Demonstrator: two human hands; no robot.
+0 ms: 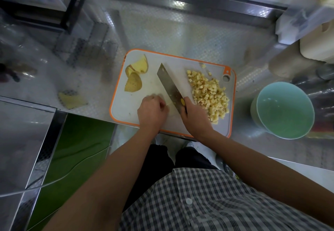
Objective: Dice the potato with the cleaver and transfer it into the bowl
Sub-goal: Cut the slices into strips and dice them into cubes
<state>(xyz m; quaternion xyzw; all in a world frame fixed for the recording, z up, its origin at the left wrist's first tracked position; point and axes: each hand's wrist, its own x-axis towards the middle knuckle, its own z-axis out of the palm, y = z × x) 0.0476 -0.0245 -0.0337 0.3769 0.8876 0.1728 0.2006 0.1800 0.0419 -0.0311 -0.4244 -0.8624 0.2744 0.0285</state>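
A white cutting board [180, 59] with an orange rim lies on the steel counter. My right hand [194, 117] grips the handle of the cleaver [169, 83], whose blade points up and left across the board. My left hand [152, 111] holds down a pale potato piece [169, 104] with curled fingers right beside the blade; most of that piece is hidden. A heap of potato dice [210, 94] lies on the board's right side. Two or three larger potato slices [134, 79] with skin rest at its far left. The mint-green bowl [283, 111] stands empty to the right of the board.
A yellow sponge-like piece [71, 99] lies on the counter left of the board. A metal wire rack [94, 50] stands at the back left. Beige and white containers [310, 50] crowd the back right, above the bowl. The counter's front edge runs just below the board.
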